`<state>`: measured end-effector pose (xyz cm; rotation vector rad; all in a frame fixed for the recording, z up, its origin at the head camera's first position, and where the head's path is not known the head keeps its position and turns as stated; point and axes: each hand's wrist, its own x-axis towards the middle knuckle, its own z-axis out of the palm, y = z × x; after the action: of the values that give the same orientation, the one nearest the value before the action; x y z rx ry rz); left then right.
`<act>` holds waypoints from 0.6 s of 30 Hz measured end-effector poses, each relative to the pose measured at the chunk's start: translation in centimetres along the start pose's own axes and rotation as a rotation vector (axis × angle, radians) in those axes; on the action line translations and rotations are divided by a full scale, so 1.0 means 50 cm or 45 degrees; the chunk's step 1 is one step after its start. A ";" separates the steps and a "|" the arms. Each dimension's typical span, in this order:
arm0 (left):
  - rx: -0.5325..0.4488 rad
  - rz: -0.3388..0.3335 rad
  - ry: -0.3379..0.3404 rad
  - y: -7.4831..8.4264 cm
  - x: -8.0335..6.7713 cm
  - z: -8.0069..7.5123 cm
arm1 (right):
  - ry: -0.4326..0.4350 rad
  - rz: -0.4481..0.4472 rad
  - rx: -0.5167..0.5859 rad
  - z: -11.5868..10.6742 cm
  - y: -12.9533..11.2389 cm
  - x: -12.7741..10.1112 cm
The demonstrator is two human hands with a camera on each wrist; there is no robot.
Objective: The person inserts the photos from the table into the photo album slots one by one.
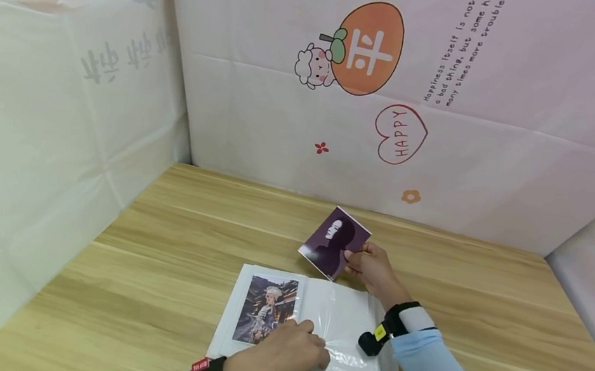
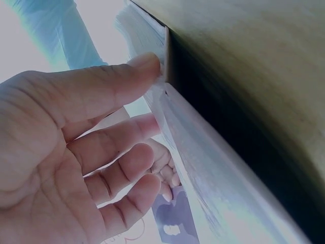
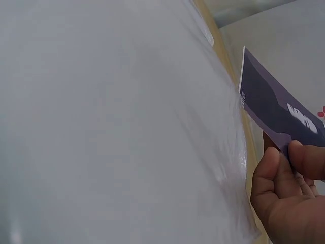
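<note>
An open photo album [image 1: 352, 322] lies on the wooden table [image 1: 158, 267]. Its left page holds a photo of a person in costume [image 1: 265, 309]. My left hand [image 1: 316, 345] rests flat on the album, thumb [image 2: 144, 63] and straight fingers touching the clear plastic sleeve [image 2: 203, 152] of the right page. My right hand [image 1: 355, 259] pinches a purple portrait photo [image 1: 334, 241] by its lower corner, just above the album's far edge. In the right wrist view the photo [image 3: 274, 109] stands upright beside the glossy sleeve [image 3: 127, 127], held between thumb and fingers [image 3: 284, 188].
Printed cloth panels [image 1: 403, 99] wall in the table at the back, and plain ones stand on the left [image 1: 38, 140] and right. Bare wood [image 1: 516, 308] shows around the album on all sides.
</note>
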<state>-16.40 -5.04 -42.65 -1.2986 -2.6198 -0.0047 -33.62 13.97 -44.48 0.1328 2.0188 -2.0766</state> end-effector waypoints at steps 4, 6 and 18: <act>0.015 0.005 0.005 0.000 0.001 0.000 | 0.007 0.005 -0.001 -0.001 -0.001 -0.003; 0.023 0.006 0.011 0.000 0.001 0.000 | 0.017 0.004 -0.001 -0.001 -0.001 -0.004; 0.002 0.011 0.001 0.000 0.000 -0.002 | 0.014 -0.016 -0.035 -0.001 0.005 -0.001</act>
<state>-16.39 -5.05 -42.53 -1.3091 -2.6126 -0.0017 -33.54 14.04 -44.69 0.1270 2.0584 -2.0592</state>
